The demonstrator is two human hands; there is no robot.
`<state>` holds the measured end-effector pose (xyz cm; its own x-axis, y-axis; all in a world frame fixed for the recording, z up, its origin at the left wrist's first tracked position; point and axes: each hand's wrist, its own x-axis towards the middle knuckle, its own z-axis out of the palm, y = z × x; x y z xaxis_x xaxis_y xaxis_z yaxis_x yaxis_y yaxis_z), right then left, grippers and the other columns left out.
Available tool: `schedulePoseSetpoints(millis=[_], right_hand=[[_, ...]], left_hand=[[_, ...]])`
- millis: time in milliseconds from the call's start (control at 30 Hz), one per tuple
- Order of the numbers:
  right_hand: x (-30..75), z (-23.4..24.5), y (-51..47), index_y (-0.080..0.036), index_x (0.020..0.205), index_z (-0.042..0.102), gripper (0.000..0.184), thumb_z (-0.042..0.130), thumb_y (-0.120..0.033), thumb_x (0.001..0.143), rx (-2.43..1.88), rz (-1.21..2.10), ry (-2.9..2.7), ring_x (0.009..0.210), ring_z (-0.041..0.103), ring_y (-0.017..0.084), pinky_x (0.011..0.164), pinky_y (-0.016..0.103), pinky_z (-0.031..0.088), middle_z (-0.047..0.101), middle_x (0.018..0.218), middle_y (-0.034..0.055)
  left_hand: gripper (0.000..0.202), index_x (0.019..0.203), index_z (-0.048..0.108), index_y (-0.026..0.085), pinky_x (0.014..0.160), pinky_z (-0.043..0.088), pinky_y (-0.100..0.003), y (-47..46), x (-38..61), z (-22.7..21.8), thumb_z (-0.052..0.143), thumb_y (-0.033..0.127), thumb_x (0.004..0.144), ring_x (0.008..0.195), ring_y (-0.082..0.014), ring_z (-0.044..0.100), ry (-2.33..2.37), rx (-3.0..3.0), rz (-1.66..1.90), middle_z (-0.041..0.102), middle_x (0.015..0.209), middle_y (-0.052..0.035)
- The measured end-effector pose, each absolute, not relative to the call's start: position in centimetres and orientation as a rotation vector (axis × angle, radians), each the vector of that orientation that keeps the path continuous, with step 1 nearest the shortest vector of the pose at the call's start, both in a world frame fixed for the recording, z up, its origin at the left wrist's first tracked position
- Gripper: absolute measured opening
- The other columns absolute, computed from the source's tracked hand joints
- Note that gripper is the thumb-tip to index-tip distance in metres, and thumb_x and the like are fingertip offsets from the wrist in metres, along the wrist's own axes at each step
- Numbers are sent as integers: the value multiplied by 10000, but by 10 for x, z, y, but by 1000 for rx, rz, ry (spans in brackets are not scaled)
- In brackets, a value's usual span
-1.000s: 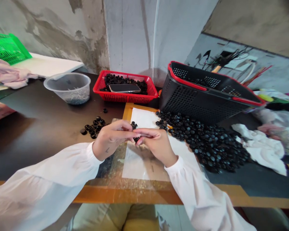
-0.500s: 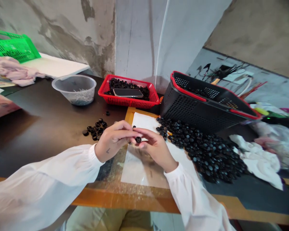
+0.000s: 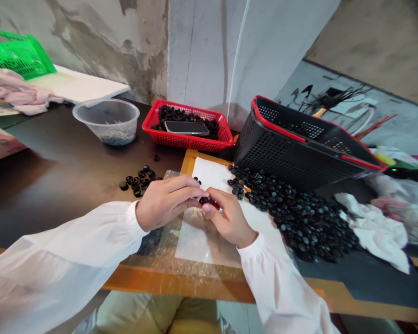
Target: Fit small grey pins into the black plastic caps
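Near the centre of the frame, a small, glossy black, rounded piece (image 3: 204, 200) sits right between the fingertips of both hands, at the left end of the right hand (image 3: 228, 215) and the right end of the left hand (image 3: 167, 199). The right hand pinches it, thumb below and index finger above; the left hand's fingers close in from the left and appear to grip it too, though its thumb is mostly hidden. Neither hand is clearly nearer, and the piece is too small and too covered to tell its long axis. Beneath lies a smooth white sheet (image 3: 195, 241) edged by amber tape. Right of centre, a heaped pile of shiny black button-like discs (image 3: 299, 213), seemingly hard plastic, spreads below a tall black perforated basket with a red rim (image 3: 282, 148). Left of centre, a loose cluster of ringed black caps (image 3: 137, 181) lies just beside the left hand on the dark, smooth tabletop (image 3: 73, 181). Toward the upper middle, a shallow red latticed basket (image 3: 188, 143) holds more black pieces and a flat phone (image 3: 187, 128); farther left stands a round translucent plastic bowl (image 3: 106, 118) with thin, silvery bits inside.
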<state>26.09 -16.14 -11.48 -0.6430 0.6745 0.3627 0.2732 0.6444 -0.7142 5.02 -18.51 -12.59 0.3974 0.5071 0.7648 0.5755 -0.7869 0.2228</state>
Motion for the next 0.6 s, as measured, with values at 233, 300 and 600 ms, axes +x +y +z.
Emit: schedulePoseSetpoints(millis=[233,300,600], right_hand=[[258,-113,-168,-231,829,459,198,383,-258,1009,-808,751,-2224,678,513,168,625,288,363,509,731,-5],[255,-114,-168,-233,809,440,179,403,-218,983,-826,726,-2243,665,499,165,616,286,349,492,716,-14],[248,-117,-170,-233,819,444,200,383,-250,1008,-914,668,-2267,677,505,162,628,276,360,515,756,-13]], left_hand=[[223,1074,618,171,770,543,-286,-185,56,-124,492,351,1033,886,-183,683,-1082,-2422,-1081,706,1052,-82],[212,1077,603,174,777,538,-300,-184,56,-125,485,346,1036,883,-190,673,-1056,-2410,-1030,705,1037,-76],[335,945,572,160,692,498,-359,-188,60,-126,340,373,1060,814,-241,570,-1241,-2432,-856,640,918,-97]])
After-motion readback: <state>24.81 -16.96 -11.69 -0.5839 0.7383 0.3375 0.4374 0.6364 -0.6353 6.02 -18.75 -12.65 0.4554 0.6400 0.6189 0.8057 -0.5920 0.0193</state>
